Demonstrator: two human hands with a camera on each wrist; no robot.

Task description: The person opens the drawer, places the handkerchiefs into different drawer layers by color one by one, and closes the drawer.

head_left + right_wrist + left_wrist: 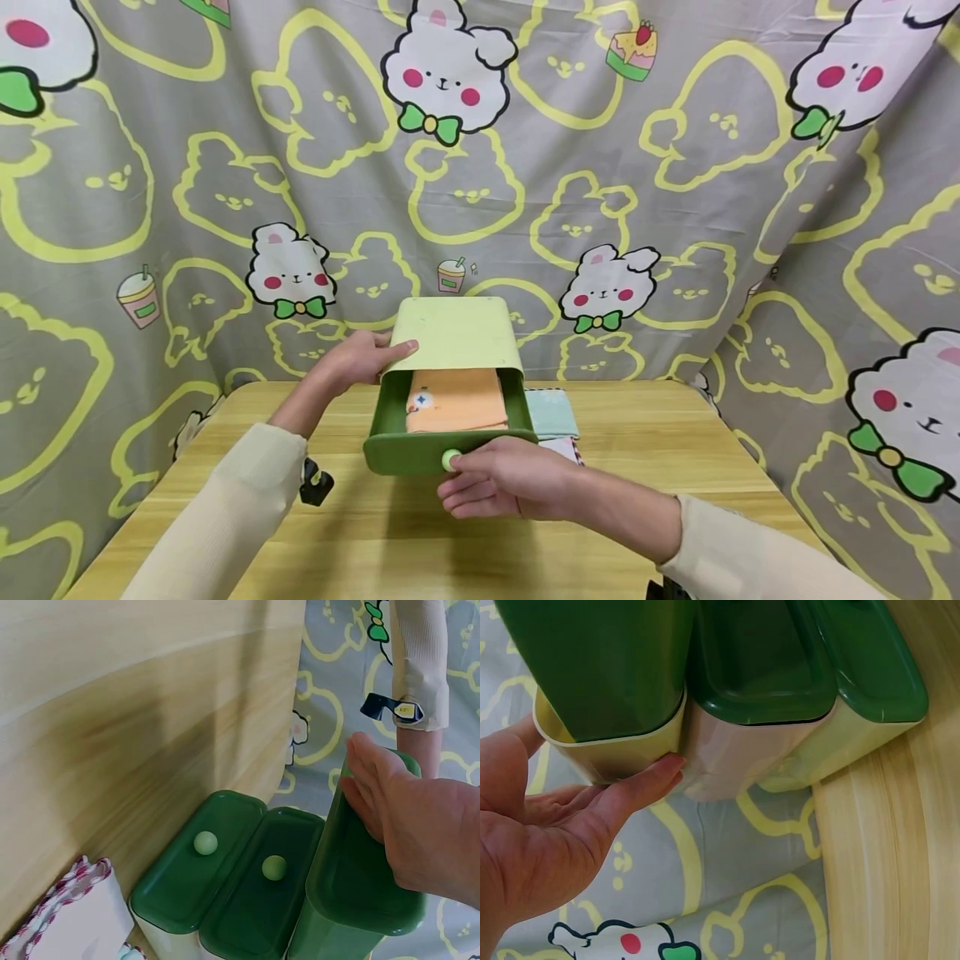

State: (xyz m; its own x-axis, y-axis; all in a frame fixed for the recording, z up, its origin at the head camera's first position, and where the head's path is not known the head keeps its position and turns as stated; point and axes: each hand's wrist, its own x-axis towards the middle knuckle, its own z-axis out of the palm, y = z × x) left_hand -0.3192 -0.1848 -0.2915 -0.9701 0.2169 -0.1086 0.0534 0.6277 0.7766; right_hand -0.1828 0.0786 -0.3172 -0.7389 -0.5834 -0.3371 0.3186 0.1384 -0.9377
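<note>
Right hand (pixel 498 483): nearest the head camera, laid against the dark green drawer front (pixel 412 454), fingers curled around the pale green knob (pixel 451 459).
Top drawer (pixel 390 421): drawn partly out of the pale green cabinet (pixel 453 333); a folded orange cloth (pixel 456 400) is seen lying inside.
Left hand (pixel 358 358): pressed flat against the cabinet's left side, fingers nearly straight, nothing gripped; in the left wrist view the fingertips (pixel 664 769) are seen touching the shell's corner.
Lower drawers: two, shut, each fitted with a knob (pixel 205 842), shown in the right wrist view.
Wooden bench (pixel 637 433): the cabinet is carried at its far middle; folded cloths (pixel 551 414) are stacked just to the cabinet's right.
Printed rabbit-pattern fabric (pixel 675 208): hung behind and beside the bench.
</note>
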